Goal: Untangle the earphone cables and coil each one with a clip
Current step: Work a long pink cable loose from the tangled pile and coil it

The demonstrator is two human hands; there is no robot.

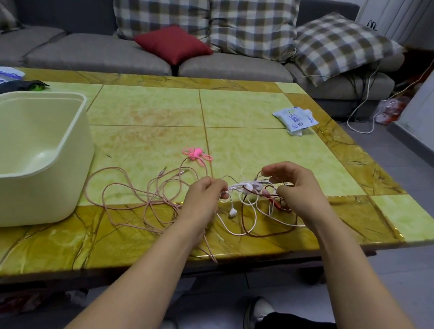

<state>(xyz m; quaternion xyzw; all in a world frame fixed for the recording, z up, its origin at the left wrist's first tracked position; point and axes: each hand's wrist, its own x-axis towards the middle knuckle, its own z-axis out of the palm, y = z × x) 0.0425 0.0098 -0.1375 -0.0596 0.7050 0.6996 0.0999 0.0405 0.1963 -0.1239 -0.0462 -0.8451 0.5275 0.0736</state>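
A tangle of earphone cables lies near the table's front edge. A pink cable (130,193) sprawls in loops to the left, and white (231,225) and dark red (265,230) cables knot together between my hands. My left hand (205,194) pinches the white cable beside the cluster of earbuds (252,189). My right hand (292,188) grips the knotted strands from the right, fingers curled. One white earbud (232,212) dangles below. A bunch of pink clips (197,154) lies on the table just behind the tangle.
A cream plastic bin (19,154) stands on the green-and-amber table (161,114) at the left. A white packet (295,119) lies at the far right, and bags and a dark item at the far left. A grey sofa with cushions is behind.
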